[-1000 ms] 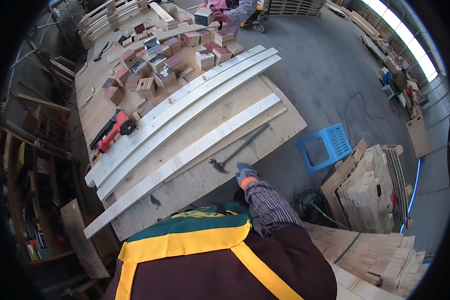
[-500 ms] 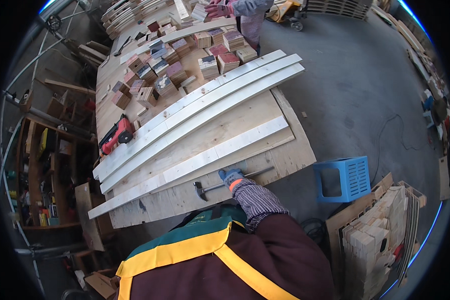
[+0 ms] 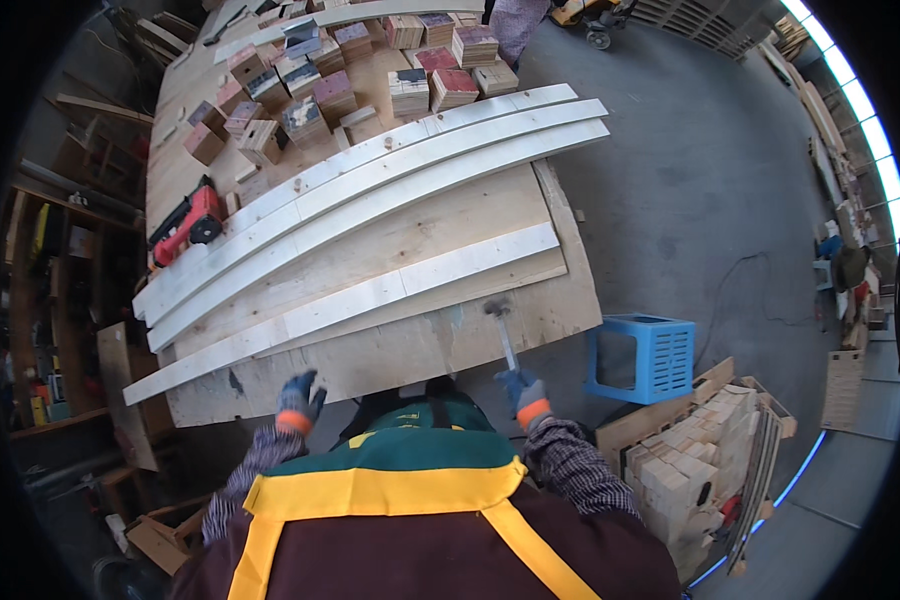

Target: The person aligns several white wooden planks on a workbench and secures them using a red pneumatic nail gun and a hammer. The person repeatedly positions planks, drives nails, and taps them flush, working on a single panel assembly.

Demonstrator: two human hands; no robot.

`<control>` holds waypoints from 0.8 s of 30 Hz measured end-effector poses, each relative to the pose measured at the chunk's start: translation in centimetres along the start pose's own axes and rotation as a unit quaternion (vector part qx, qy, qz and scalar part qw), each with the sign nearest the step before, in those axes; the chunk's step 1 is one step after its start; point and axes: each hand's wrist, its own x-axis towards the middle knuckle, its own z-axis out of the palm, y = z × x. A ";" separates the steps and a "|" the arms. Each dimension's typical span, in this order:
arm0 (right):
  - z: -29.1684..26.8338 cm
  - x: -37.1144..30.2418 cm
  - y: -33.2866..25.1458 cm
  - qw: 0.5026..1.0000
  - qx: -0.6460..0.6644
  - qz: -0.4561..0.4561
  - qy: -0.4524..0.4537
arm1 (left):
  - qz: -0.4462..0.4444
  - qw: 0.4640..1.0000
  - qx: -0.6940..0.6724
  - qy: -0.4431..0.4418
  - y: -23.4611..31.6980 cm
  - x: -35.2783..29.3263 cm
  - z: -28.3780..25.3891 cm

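My right hand, in a grey-blue glove with an orange cuff, grips the lower end of a hammer. The hammer's head is raised over the near right part of the wooden worktable and looks blurred. My left hand, gloved the same way, hovers at the table's near edge, fingers apart and holding nothing. Beyond it, a pale wooden strip lies along the near side of a plywood panel. Two long white-faced strips rest side by side across the panel's far side.
A red and black nail gun lies at the table's left. Several stacked wood blocks cover the far part. At right on the floor are a blue plastic stool and piled wood pieces. Part of another person shows at the far edge.
My right hand has lifted the hammer from the tabletop and swung its head up and away from me. My left hand has come into view. The view has shifted.
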 end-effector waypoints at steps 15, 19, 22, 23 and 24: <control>-0.5 6.9 -12.9 0.981 0.009 -0.064 0.181 | -0.122 0.978 0.048 -0.164 5.3 18.6 -2.3; -1.0 7.1 -12.3 0.988 0.006 -0.019 0.150 | -0.093 0.975 0.152 -0.130 5.7 17.6 -1.7; -1.6 7.2 -13.4 0.974 0.048 -0.145 0.169 | -0.114 0.973 0.139 -0.144 6.2 17.5 -1.6; -1.5 7.4 -13.6 0.962 0.061 -0.199 0.179 | -0.126 0.971 0.136 -0.148 6.3 17.8 -1.7; -1.5 7.6 -13.8 0.970 0.094 -0.147 0.167 | -0.130 0.966 0.138 -0.174 6.4 18.2 -1.8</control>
